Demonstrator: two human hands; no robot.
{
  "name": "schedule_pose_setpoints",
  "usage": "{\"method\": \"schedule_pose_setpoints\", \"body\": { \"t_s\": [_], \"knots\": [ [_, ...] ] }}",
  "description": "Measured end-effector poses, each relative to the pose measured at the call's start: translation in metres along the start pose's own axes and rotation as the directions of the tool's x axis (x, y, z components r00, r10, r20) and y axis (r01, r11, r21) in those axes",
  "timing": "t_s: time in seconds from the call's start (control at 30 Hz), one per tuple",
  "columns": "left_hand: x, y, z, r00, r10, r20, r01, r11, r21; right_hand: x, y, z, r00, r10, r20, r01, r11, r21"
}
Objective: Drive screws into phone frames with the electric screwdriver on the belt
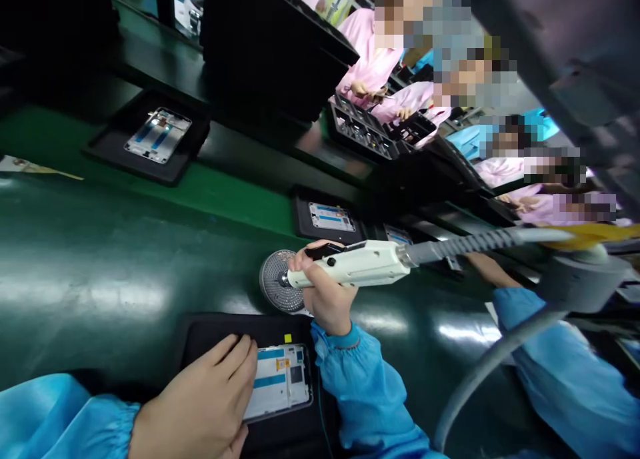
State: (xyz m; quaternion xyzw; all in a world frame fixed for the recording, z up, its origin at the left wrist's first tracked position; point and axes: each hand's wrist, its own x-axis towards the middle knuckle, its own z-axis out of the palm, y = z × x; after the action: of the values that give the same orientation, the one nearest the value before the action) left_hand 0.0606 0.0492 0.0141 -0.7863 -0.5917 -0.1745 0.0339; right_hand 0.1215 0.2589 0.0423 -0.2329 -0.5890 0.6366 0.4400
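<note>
A worker's right hand (325, 297) is wrapped around a white electric screwdriver (363, 264) whose tip sits at a round perforated screw dish (275, 282) on the dark green conveyor belt (100, 259). The left hand (210, 392) lies flat and open, its fingertips pressing the edge of a white phone frame (285, 379). The frame rests in a black tray (210, 332) just in front of the worker, near the dish but apart from it. With the driver at the dish rather than over the frame, the work appears to be between fastenings. The view is too small to tell whether any screws are already seated in the frame. Further along the belt, two more frames wait in a far tray (150, 139) and a nearer tray (327, 217). Co-workers in pink sleeves (370, 65) work on the opposite side, and a blue sleeve (550, 352) reaches in beside the driver's cable (480, 242).
</note>
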Motion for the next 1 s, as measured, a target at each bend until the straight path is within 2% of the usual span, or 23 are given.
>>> {"method": "schedule_pose_setpoints", "body": {
  "t_s": [0.6, 0.7, 0.83, 0.93, 1.0],
  "knots": [
    [-0.002, 0.002, 0.004, 1.0, 0.022, 0.014, -0.022, 1.0, 0.0, -0.001, 0.011, 0.001, 0.999, 0.016, 0.028, -0.016, 1.0, -0.017],
    [-0.002, 0.002, 0.005, 1.0, 0.021, 0.006, -0.021, 1.0, 0.006, -0.001, -0.001, 0.001, 1.0, -0.022, 0.019, 0.022, 1.0, 0.014],
    [-0.002, 0.001, 0.005, 1.0, 0.028, 0.008, -0.028, 1.0, 0.001, -0.017, -0.036, -0.003, 0.996, -0.081, 0.02, 0.081, 0.996, 0.027],
    [-0.001, 0.001, 0.005, 0.999, 0.037, 0.02, -0.037, 0.999, -0.009, -0.041, -0.053, -0.007, 0.994, -0.075, 0.085, 0.076, 0.997, -0.015],
    [0.0, 0.001, 0.004, 0.999, 0.037, 0.022, -0.037, 0.999, -0.017, -0.058, -0.055, -0.008, 0.987, -0.043, 0.154, 0.049, 0.998, -0.037]
  ]
}}
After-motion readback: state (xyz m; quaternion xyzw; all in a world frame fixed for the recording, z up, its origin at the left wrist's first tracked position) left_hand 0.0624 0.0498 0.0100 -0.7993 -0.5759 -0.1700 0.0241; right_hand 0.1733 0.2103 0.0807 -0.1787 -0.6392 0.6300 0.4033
